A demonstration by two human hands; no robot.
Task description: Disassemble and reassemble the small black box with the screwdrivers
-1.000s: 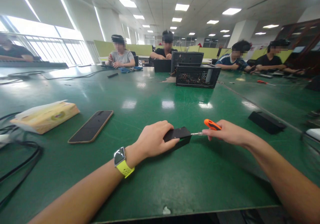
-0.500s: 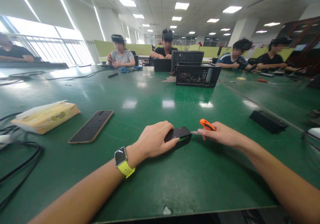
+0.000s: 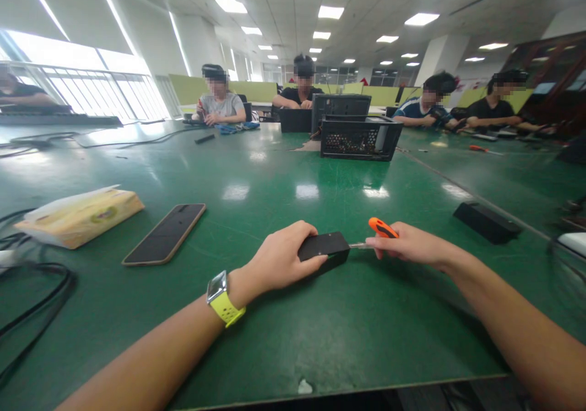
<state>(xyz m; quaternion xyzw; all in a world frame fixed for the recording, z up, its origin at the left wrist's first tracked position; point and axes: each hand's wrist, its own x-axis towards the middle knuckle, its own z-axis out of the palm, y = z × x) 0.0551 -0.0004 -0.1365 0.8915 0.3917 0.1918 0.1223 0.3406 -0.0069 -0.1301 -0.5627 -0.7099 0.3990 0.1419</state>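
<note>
A small black rectangular box (image 3: 330, 244) rests on the green table, its long side slanting slightly up to the right. My left hand (image 3: 288, 251) is closed around its left end, with the thumb along the near side. In my right hand (image 3: 403, 244) is a screwdriver (image 3: 383, 228) with an orange and black handle. Its metal shaft points left, and the tip meets the right end face of the box. Whether the tip sits in a screw is too small to tell.
Left of my hands lie a phone (image 3: 165, 234) and a yellow tissue pack (image 3: 82, 215), beside black cables (image 3: 41, 301). Another black block (image 3: 488, 221) lies to the right. Black computer cases (image 3: 359, 139) stand farther back. Several people sit around the table (image 3: 256, 362).
The view has shifted slightly. The box's top is tilted a little differently, and the screwdriver handle has turned slightly in my right hand. Both grips stay the same.
</note>
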